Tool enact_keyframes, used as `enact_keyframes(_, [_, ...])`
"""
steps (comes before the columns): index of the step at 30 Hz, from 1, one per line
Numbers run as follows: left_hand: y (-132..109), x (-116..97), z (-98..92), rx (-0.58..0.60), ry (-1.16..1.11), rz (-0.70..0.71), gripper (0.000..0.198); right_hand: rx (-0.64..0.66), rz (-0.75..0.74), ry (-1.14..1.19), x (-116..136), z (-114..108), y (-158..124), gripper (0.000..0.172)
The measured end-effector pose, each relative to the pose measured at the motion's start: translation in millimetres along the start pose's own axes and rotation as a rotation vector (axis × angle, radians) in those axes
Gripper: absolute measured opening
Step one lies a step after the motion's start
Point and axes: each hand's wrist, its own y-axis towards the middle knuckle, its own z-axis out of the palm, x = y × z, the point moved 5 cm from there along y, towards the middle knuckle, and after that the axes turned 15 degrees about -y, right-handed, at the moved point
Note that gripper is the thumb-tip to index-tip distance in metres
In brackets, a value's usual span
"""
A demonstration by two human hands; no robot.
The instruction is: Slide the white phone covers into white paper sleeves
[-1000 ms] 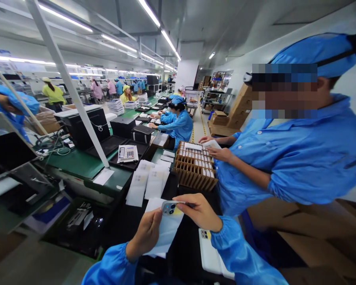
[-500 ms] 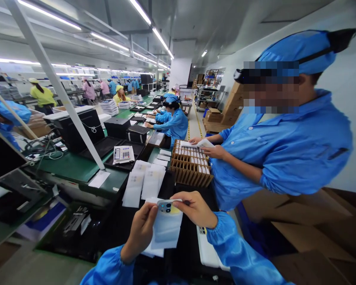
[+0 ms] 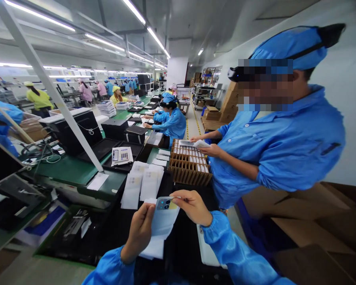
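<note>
A pale blue phone back with a dark camera block (image 3: 163, 213) hangs between my two hands, its lower part in a thin white sleeve. My left hand (image 3: 142, 223) pinches its upper left edge. At the upper right corner, my right hand (image 3: 192, 206) closes thumb and fingers on the edge. White sleeves (image 3: 153, 248) lie beneath it on the black surface. Beyond are sleeved phones (image 3: 133, 186) in overlapping rows. A pale phone (image 3: 206, 249) lies partly under my right forearm.
A divided cardboard crate (image 3: 190, 170) filled with white pieces stands ahead, with a person (image 3: 284, 138) in blue at the right handling a sleeve over it. A calculator (image 3: 121, 155) sits at the left, near a slanting white post (image 3: 56, 95). Cardboard boxes (image 3: 311, 233) are at the lower right.
The camera block and upper phone now show more clearly, with the white sleeve lower or folded away from them. The view has shifted slightly, and both hands keep hold.
</note>
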Motion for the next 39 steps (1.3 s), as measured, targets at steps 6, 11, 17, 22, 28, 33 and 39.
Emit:
enact_keyframes(6, [1.9,2.7,0.8,-0.026,-0.050,-0.068,0.042,0.015,-0.006,0.011,-10.8,7.1,-1.0,0.027])
enact_keyframes(11, [3.2,5.1,-1.6,-0.068,-0.099,-0.109,0.043,0.104,-0.042,-0.054,-12.7,13.6,-7.9,0.025])
enact_keyframes(17, [4.4,8.2,-2.8,-0.128,-0.202,-0.189,0.044,0.056,-0.220,-0.113,2.7,8.2,-16.1,0.028])
enact_keyframes(22, [-0.8,2.9,-7.9,-0.147,-0.096,-0.133,0.048,0.065,-0.268,-0.172,2.9,12.2,-30.0,0.042])
enact_keyframes(28, [-0.2,24.9,-27.5,-0.193,-0.214,-0.202,0.042,0.353,0.109,0.113,-17.2,57.2,-55.4,0.048])
enact_keyframes(33, [7.1,50.7,-34.4,-0.137,-0.358,-0.317,0.047,0.332,0.352,0.285,-31.8,93.9,-52.4,0.034])
enact_keyframes(39, [14.9,90.6,-86.6,-0.038,0.391,-0.054,0.040,0.005,0.540,0.264,-91.5,91.1,31.4,0.034])
